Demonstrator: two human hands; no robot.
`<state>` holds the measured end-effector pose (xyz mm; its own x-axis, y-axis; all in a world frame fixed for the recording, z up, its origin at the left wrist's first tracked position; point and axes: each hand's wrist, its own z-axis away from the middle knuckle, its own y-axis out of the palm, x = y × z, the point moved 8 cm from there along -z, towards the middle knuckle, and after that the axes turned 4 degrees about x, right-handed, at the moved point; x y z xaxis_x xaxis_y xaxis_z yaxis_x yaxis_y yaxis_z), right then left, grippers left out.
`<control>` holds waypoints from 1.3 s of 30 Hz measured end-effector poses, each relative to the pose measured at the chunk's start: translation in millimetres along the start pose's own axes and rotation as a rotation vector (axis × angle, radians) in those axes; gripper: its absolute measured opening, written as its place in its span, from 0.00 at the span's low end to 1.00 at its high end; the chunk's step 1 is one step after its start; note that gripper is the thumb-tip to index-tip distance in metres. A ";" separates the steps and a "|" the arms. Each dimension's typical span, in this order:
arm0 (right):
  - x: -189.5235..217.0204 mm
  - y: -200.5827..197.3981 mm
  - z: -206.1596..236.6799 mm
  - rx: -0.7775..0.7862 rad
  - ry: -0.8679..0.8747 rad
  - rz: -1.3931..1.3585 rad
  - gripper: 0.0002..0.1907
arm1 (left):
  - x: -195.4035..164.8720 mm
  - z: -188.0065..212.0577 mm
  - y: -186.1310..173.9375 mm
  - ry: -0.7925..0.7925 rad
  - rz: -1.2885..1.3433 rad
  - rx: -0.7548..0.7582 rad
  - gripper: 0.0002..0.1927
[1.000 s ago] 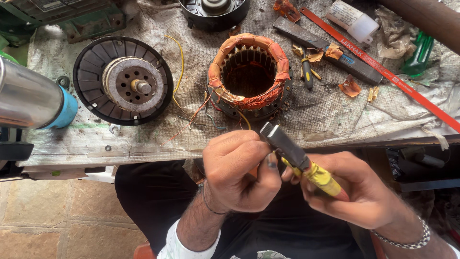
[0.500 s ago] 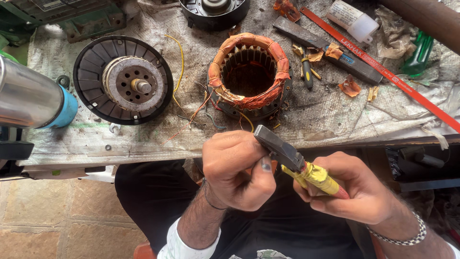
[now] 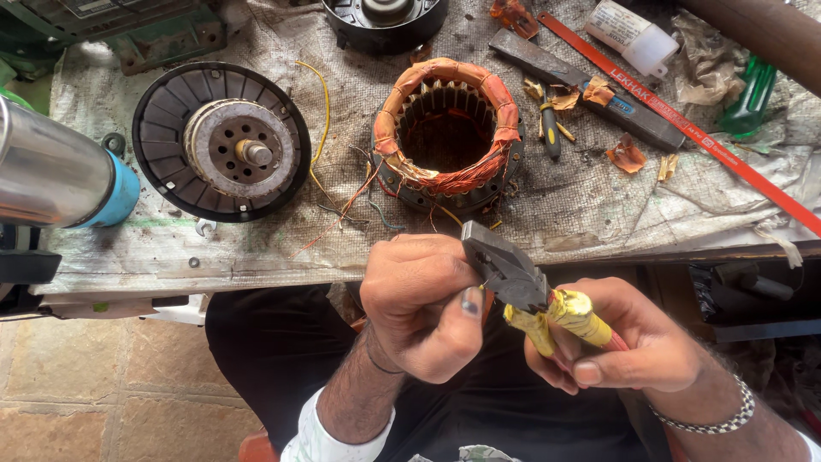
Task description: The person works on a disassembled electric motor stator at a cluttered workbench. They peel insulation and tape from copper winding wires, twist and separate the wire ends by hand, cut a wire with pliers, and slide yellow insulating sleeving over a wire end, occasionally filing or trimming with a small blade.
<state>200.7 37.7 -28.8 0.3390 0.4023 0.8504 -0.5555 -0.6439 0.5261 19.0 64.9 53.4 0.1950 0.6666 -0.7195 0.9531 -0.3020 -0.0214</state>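
Sackcloth, grey and oil-stained, is covering the workbench [image 3: 256, 257], and beyond the bench edge a tiled floor is showing at lower left. Sitting mid-bench is the landmark, a round motor stator with orange-taped copper windings [image 3: 446, 135]. Left of the stator a black finned rotor disc with a metal hub [image 3: 221, 141] is lying flat, and farther left a shiny steel cylinder with a blue end [image 3: 60, 175] is jutting in from the frame edge. Right of the stator a small screwdriver [image 3: 549, 133], a dark flat metal bar [image 3: 590, 90], a long red hacksaw blade [image 3: 684, 124] and a white plastic bottle [image 3: 631, 34] are lying among scraps of orange paper. Just below the stator, off the bench edge, the right hand [image 3: 629, 342] is closing around the yellow-taped handles of grey steel pliers [image 3: 513, 278], gripping them firmly. The left hand [image 3: 423, 308] is curling shut beside the pliers' head, its fingertips pinching at the nose, where a thin yellowish wire seems to be running; what exactly the fingers are pinching is too small to make out. Loose copper strands are trailing from the stator toward the hands. The pliers' tip is being hidden behind the left fingers, and a black housing above the stator is being cut off by the top edge.
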 end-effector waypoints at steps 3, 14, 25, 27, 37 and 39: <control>10.0 5.6 -0.3 -0.024 -0.052 0.097 0.08 | -2.0 -1.8 0.3 -0.006 -0.144 -0.022 0.02; 25.0 -2.2 4.7 -0.204 -0.150 0.683 0.23 | -10.1 -7.5 2.9 0.018 -0.417 0.004 0.06; 5.7 -6.1 7.3 -0.097 -0.040 0.184 0.07 | -6.6 -3.4 0.3 0.007 -0.157 0.004 0.05; 4.6 -3.1 6.8 -0.038 -0.057 0.169 0.07 | -6.7 -1.9 -0.4 0.015 -0.121 0.009 0.03; 7.5 2.8 2.0 0.009 -0.082 0.082 0.10 | -5.7 -3.0 0.3 -0.001 -0.169 0.015 0.02; 13.7 6.2 1.8 -0.031 -0.146 0.185 0.20 | -7.8 -3.3 0.0 -0.010 -0.240 -0.006 0.03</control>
<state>203.3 38.0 -13.8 0.3340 0.1798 0.9253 -0.6408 -0.6766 0.3628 18.2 61.9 61.3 -0.0395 0.7116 -0.7014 0.9731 -0.1320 -0.1887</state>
